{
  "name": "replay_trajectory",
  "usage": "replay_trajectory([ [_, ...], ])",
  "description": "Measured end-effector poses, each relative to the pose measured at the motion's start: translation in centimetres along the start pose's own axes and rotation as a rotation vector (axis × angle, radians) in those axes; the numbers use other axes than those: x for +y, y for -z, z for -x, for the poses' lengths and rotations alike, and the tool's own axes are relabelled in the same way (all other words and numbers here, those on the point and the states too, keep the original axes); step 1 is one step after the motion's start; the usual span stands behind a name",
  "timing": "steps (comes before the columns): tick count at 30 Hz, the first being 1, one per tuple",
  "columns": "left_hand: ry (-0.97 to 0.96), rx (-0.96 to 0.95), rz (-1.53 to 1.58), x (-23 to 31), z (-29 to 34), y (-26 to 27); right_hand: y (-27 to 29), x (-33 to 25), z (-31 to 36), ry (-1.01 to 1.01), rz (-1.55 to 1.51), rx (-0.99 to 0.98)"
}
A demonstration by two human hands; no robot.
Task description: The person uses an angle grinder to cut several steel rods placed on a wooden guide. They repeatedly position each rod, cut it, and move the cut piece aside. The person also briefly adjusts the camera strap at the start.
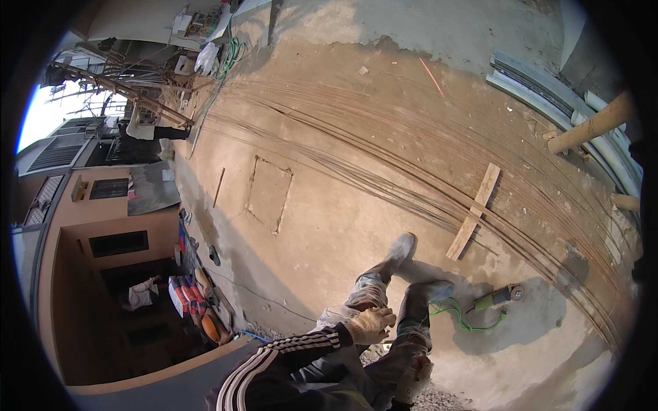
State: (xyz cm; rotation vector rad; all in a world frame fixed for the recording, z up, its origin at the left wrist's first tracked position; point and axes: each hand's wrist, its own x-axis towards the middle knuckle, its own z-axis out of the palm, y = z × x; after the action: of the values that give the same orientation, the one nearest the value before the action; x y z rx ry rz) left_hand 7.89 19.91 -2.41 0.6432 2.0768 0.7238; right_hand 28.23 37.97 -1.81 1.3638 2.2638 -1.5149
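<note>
My left hand [371, 325], in a pale work glove, is over my left leg with its fingers curled in; whatever they may hold is hidden. Lower down, my right hand [414, 378], also gloved, lies against my right thigh. Its fingers are too unclear to read. Both legs stretch forward, with grey boots [401, 248] on the concrete. Right of my feet lies an angle grinder [495, 299] with a green body, its disc pointing away from me. A bright green cord [473, 329] loops beside it.
Long thin steel bars [384, 164] cross the ground, resting on a wooden plank [474, 211]. At the right are pipes [541, 96] and a round wooden post [591, 128]. Another person [145, 130] stands far left, near a green hose [232, 58]. A doorway with sacks [185, 296] is at left.
</note>
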Motion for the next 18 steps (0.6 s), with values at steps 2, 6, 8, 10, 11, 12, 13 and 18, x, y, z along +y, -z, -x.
replay_trajectory([
  [2,0.148,-0.103,0.162,-0.2,0.3,-3.6,0.9,2.9,0.3,-0.288,-0.026,0.194],
  [6,0.411,-0.249,0.153,-1.3,4.0,-7.3,0.1,5.6,5.5,-0.674,-0.189,0.006],
  [8,0.451,-0.389,0.189,-2.7,5.6,-6.3,-2.2,5.2,8.5,-0.899,-0.518,-0.015],
  [10,0.461,-0.519,0.283,-5.0,5.9,-3.7,-4.3,4.8,9.8,-0.99,-0.548,-0.183],
  [11,0.452,-0.523,0.291,-5.5,6.1,-2.6,-5.8,4.0,10.7,-1.031,-0.717,-0.08],
  [12,0.44,-0.612,0.281,-6.2,6.1,-1.3,-6.9,3.8,10.2,-0.956,-0.429,-0.111],
  [13,0.433,-0.68,0.274,-6.7,6.2,-0.1,-7.9,3.1,10.3,-0.868,-0.28,-0.089],
  [18,0.507,-0.776,0.308,-8.0,5.9,2.8,-7.9,-2.5,12.6,-0.689,-0.075,-0.146],
])
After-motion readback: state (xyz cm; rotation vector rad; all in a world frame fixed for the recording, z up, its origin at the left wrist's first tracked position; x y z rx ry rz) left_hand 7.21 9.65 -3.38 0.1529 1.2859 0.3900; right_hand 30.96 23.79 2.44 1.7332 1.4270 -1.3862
